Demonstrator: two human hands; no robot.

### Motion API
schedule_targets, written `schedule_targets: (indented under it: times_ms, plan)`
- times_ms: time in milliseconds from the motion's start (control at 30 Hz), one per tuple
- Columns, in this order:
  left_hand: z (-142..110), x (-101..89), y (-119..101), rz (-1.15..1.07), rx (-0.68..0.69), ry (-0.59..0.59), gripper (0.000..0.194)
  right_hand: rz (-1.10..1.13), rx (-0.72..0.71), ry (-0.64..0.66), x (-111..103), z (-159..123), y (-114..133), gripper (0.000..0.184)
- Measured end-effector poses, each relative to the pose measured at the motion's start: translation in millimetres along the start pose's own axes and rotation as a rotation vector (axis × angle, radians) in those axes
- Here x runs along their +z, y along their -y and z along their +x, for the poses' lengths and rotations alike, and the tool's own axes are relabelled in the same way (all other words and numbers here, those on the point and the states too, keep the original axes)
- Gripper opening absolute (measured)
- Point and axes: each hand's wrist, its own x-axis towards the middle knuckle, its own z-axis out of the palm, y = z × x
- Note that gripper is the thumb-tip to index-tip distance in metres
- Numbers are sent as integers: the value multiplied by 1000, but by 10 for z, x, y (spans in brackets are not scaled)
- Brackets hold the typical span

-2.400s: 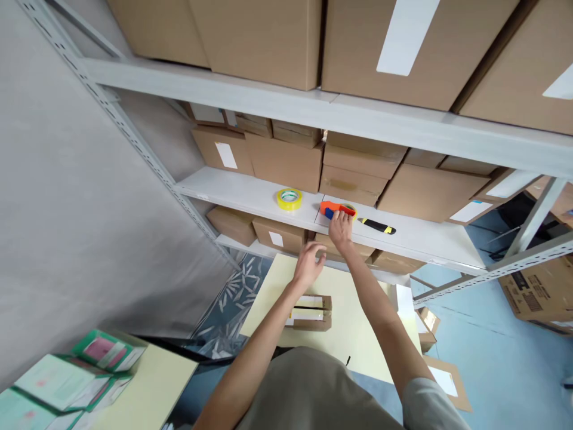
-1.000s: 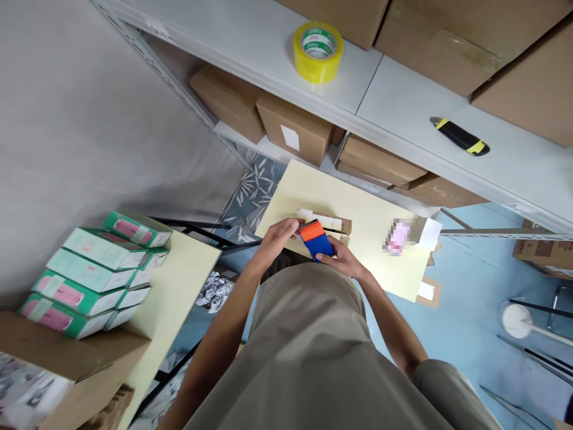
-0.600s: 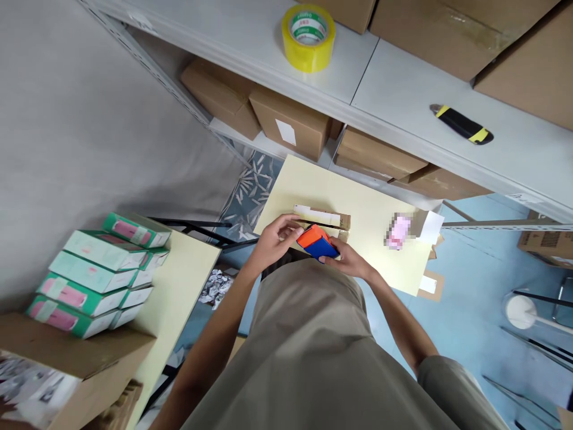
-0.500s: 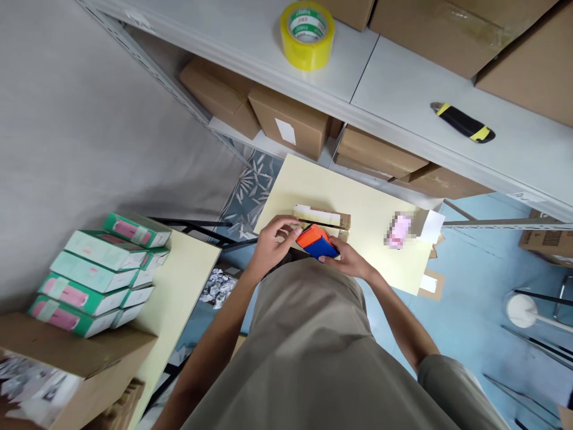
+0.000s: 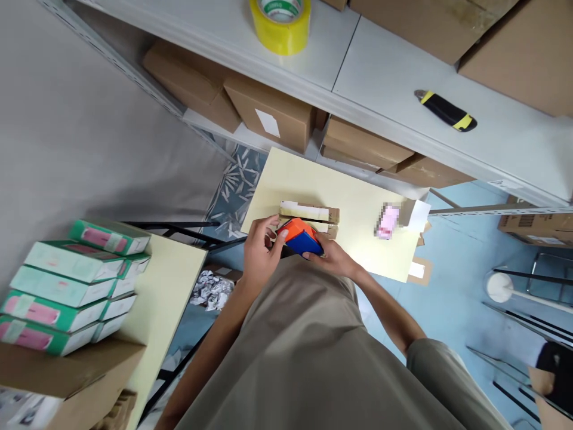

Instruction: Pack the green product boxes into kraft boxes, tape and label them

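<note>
carton (image 5: 312, 212) partly behind orange-blue dispenser (image 5: 301, 236)

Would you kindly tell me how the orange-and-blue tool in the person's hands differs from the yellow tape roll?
The orange-and-blue tool looks angular, while the yellow tape roll is round.
The orange-and-blue tool is two-toned; the yellow tape roll has green and white inside its ring.
The orange-and-blue tool is held in the right hand, whereas the yellow tape roll rests on the shelf.
Both are brightly coloured.
</note>
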Motion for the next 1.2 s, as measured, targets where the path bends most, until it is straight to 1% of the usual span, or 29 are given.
schedule_targets:
  times_ms: [67,167,333,433,533,600,667,733,800,900,933,1000,1100,1133,1200]
  plan:
    - [6,11,23,-16,-15,13,33,-4,-10,6,-1,-22,-1,44]
    - [35,7,47,-44,-17,103,29,-23,-34,4,-13,-58,-12,46]
    - [85,9,89,-75,-53,205,35,-105,-7,22,-21,-109,-29,45]
    - [110,13,146,-156,-118,311,43,-70,-3,47,-22,-146,-33,51]
    - [142,-2,225,-200,-190,424,50,-77,23,62,-51,-185,-48,51]
    - [171,-8,284,-231,-243,473,52,-100,41,86,-97,-199,-60,48]
    - [200,12,344,-286,-287,490,52,-111,40,108,-157,-193,-66,43]
    - [223,66,404,-314,-299,465,49,-130,36,118,-212,-166,-62,41]
    - [231,146,459,-288,-292,416,42,-159,46,103,-253,-122,-45,40]
    - [203,273,508,-250,-303,324,34,-180,85,82,-303,-53,2,46]
    - [185,307,512,-248,-311,295,33,-175,93,90,-329,-36,25,49]
    - [148,348,506,-254,-327,255,33,-151,98,148,-411,-14,82,54]
    - [138,309,512,-276,-360,229,33,-163,114,262,-623,-7,186,55]
    - [159,264,536,-273,-374,192,32,-196,135,294,-712,-4,221,55]
    - [238,138,630,-247,-405,79,31,-271,199,338,-897,16,287,55]
